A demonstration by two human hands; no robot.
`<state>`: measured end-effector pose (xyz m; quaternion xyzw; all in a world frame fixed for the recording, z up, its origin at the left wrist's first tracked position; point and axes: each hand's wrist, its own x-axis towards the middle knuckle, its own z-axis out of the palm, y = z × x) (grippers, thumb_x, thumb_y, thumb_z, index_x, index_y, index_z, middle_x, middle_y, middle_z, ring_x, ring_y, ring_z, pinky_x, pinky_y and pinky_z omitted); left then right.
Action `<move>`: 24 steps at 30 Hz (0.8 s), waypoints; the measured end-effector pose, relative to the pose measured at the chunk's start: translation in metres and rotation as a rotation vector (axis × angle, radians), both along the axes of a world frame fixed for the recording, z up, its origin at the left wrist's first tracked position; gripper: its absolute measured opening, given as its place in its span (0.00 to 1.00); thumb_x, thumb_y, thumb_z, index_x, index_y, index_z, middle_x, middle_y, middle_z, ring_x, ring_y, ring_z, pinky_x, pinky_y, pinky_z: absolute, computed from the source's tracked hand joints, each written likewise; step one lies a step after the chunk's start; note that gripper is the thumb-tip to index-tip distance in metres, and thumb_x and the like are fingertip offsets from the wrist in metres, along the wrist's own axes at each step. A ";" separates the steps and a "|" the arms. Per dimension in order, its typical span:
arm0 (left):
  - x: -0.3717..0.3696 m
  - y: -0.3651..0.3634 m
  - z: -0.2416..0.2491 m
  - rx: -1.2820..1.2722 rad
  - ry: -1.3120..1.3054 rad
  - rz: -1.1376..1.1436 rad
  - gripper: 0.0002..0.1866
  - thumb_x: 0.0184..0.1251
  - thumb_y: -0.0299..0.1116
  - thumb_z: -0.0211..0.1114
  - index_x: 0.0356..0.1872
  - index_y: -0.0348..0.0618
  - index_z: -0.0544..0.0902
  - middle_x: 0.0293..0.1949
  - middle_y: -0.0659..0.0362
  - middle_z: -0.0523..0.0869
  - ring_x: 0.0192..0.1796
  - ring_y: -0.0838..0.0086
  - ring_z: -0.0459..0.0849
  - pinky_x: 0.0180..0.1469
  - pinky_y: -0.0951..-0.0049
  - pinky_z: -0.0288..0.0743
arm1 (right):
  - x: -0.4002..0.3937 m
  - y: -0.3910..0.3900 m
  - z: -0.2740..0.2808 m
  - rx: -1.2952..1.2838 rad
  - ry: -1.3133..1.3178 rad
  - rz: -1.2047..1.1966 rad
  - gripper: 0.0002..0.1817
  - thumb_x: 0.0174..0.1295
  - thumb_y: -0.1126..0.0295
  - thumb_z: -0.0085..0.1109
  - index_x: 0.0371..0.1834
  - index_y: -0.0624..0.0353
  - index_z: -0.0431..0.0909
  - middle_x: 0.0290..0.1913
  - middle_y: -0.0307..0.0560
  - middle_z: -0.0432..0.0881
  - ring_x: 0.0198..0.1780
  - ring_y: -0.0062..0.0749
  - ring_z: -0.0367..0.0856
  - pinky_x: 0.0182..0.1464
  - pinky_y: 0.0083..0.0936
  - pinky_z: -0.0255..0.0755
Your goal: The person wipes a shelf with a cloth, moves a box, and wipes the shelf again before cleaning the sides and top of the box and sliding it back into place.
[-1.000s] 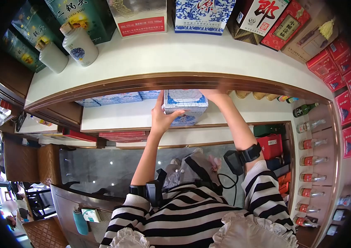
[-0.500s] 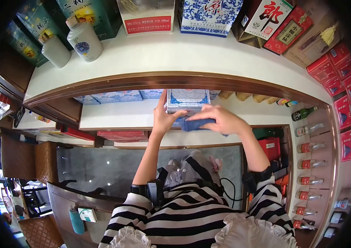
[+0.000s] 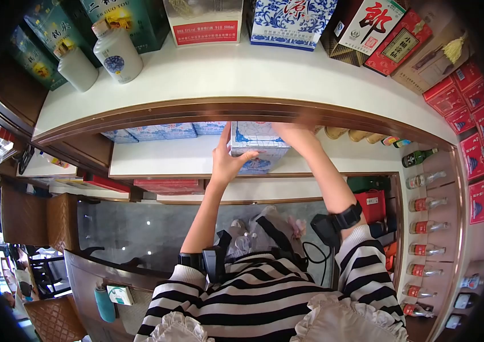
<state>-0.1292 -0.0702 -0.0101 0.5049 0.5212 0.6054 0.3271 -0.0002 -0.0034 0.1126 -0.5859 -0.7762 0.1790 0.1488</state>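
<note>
The blue-and-white box (image 3: 259, 143) stands on the white lower shelf (image 3: 168, 163), its left front corner gripped by my left hand (image 3: 229, 164). My right hand (image 3: 295, 134) reaches beneath the brown shelf edge (image 3: 196, 112), blurred; I can't tell whether it's closed. More patterned boxes (image 3: 166, 131) sit farther left.

Over on the lower shelf (image 3: 168, 163) sits a box (image 3: 260, 150), below the upper shelf (image 3: 196, 80) — more boxes (image 3: 168, 132) to its left, a row of bottles (image 3: 427, 227) far right. Up top, leftmost — two flasks (image 3: 119, 60) before cartons (image 3: 131, 28).
</note>
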 end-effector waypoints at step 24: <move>-0.002 0.003 -0.006 0.023 -0.024 -0.012 0.46 0.35 0.27 0.73 0.60 0.36 0.56 0.51 0.46 0.71 0.54 0.68 0.71 0.51 0.68 0.68 | 0.036 -0.016 -0.030 0.532 -0.247 0.355 0.14 0.44 0.76 0.52 0.38 0.62 0.74 0.37 0.55 0.76 0.40 0.42 0.74 0.42 0.36 0.67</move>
